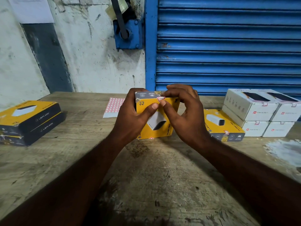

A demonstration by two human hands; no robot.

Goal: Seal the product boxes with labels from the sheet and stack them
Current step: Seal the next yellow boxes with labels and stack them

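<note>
Head view: a worn, scuffed wooden table point(154, 176) is seen before a blue ribbed shutter point(228, 46). Four white cartons point(260, 113) are stacked in two layers at the right, just beside a flat yellow box point(224, 126); two yellow-and-black boxes point(31, 121) are stacked at the left. At the centre, a yellow cardboard box point(156, 118) is stood on its lower edge on the table, gripped around its left side by the left hand point(135, 115). A small red-bordered label point(161, 99) is pinched at its top edge by the curled right hand point(184, 111). The label sheet point(113, 106) lies behind, partly hidden by the left hand.
</note>
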